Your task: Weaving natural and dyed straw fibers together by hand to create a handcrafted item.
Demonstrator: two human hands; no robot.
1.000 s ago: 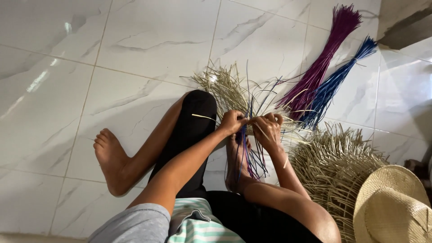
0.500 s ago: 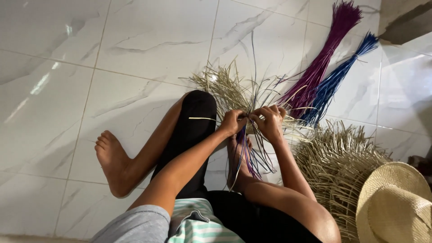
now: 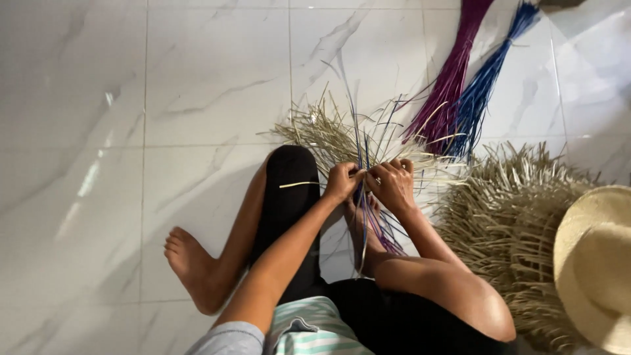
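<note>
Weaving straw strands (image 3: pixel 360 152) above the floor (image 3: pixel 197 85), left hand (image 3: pixel 343 180) and right hand (image 3: pixel 392 184) fingers pinched closed on them; next probably crossing another strand, keeping tension.

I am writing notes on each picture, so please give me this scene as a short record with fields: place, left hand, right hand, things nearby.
place: white marble-look tile floor, person seated on it with bare feet
left hand: left hand pinches the straw strands of a weave in progress
right hand: right hand grips the same strands, close beside the left; a ring on one finger
nearby, far side: purple straw bundle and blue straw bundle lying side by side
nearby, right: unfinished woven straw piece with loose ends, partly under a finished straw hat
</note>
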